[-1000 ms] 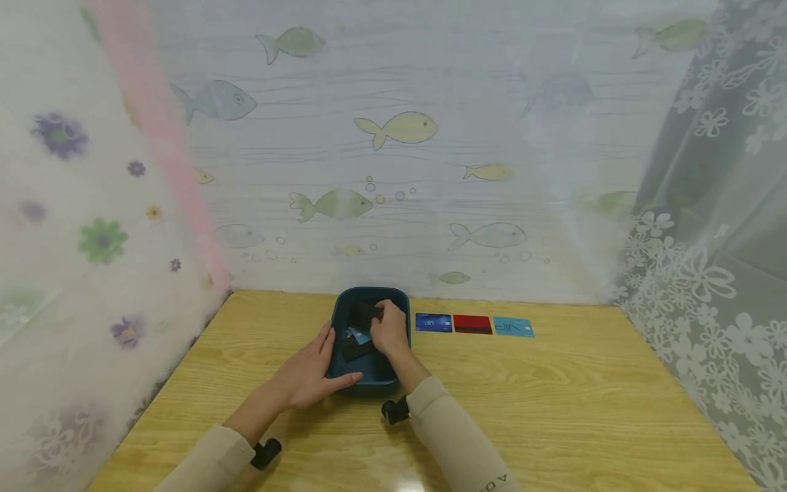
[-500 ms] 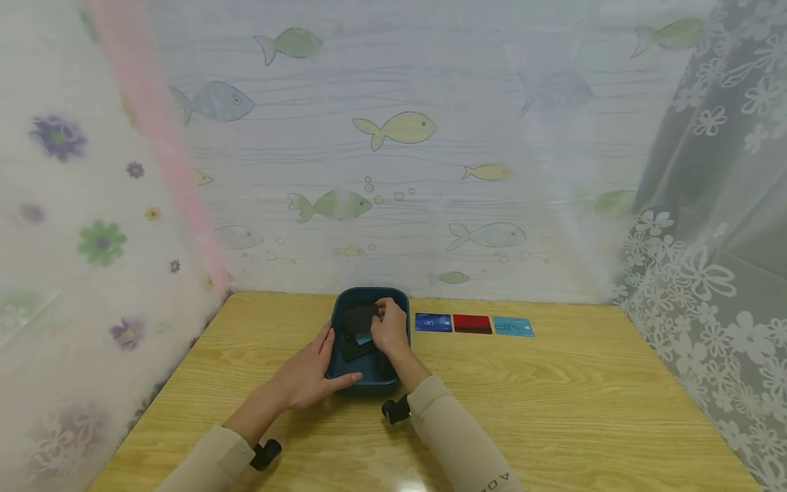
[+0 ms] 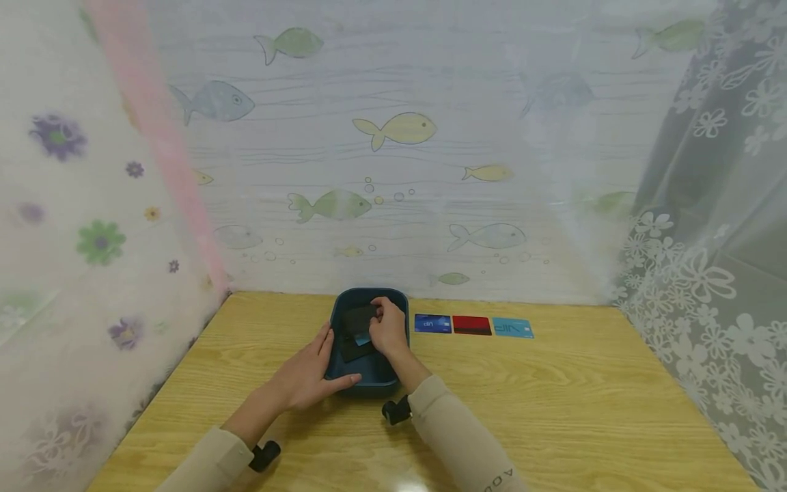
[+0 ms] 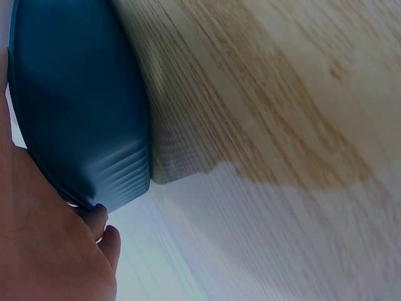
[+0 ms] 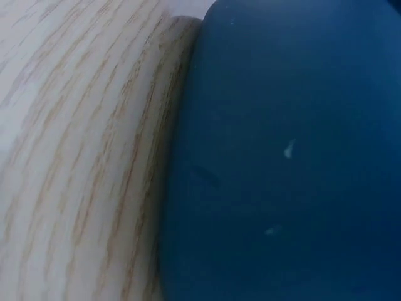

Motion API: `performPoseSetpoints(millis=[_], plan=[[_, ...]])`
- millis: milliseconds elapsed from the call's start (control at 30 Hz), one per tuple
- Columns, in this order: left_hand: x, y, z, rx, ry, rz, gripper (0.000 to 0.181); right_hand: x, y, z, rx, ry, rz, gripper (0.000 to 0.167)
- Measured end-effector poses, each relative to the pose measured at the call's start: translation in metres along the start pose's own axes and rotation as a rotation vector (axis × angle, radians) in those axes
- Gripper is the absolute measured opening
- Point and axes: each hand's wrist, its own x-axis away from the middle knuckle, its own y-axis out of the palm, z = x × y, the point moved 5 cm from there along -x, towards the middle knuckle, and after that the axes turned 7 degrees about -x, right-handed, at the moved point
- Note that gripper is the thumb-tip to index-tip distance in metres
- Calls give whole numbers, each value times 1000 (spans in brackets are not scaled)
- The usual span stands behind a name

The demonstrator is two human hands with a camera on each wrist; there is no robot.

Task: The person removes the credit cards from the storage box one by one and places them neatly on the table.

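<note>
A dark blue bin [image 3: 363,384] stands on the table, its outer wall [image 4: 75,94] filling part of the left wrist view. My left hand [image 3: 307,372] rests on its left side with straight fingers, the thumb spread over the near rim. Inside the bin, my right hand [image 3: 389,329] pinches the right edge of a flat black piece [image 3: 356,318], perhaps a card or small wallet. Below that lie a light blue card [image 3: 363,339], partly covered, and another flat black piece [image 3: 354,352]. Only the bin's outer wall [image 5: 282,188] and the table appear in the right wrist view.
Right of the bin, a blue card [image 3: 433,324], a red card [image 3: 472,325] and a light blue card [image 3: 513,328] lie in a row. The wooden table [image 3: 553,403] ends at a fish-patterned curtain [image 3: 393,205] behind, with more curtains at both sides.
The black piece in my right hand has come down and left, now covering more of the light blue card beneath. The right fingers have shifted slightly left; my left hand stays put.
</note>
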Motion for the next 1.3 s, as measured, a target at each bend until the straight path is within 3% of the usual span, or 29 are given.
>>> performPoseSetpoints(millis=[700, 1300], plan=[[1, -1, 1, 10, -8, 4, 121, 7, -20, -18, -40, -66, -3, 30], [0, 0, -1, -3, -11, -2, 122, 11, -48, -22, -83, -22, -40, 33]])
